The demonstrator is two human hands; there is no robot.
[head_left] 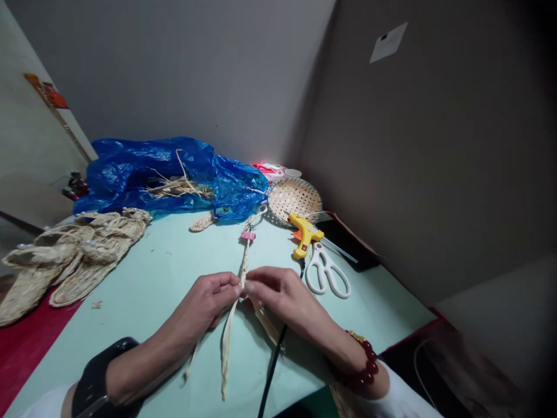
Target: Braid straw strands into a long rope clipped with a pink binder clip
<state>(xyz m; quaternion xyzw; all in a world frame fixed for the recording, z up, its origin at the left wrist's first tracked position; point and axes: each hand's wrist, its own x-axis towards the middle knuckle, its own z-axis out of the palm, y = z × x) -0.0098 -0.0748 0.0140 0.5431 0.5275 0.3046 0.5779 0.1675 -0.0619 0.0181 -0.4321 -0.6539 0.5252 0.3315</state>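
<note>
At the centre of the frame, slightly below the middle, we hold a pale, flat braid of straw strips (242, 273) that runs up the light green tabletop (148, 278) toward a small pink binder clip (248, 235) clamped on its far end. Our left hand (206, 305) pinches the braid from the left, thumb and fingers pressed together on it, and our right hand (282, 296) meets it from the right, fingertips likewise closed on the same spot, so the two hands touch. Loose straw ends (226, 348) hang from the pinch down toward the lower edge of the frame.

Just right of the hands lie white-handled scissors (326, 271), and above them a yellow hot-glue gun (304, 235), whose black cord (272, 366) passes under our right wrist. Behind the gun, right of centre, sits a round woven bamboo tray (295, 199). A crumpled blue plastic bag (165, 174) with straw spilling from it fills the upper left of the table. At the left edge lie woven straw sandals (65, 255). A black wristband (98, 371) sits on the left wrist, a bracelet of dark red beads (363, 366) on the right.
</note>
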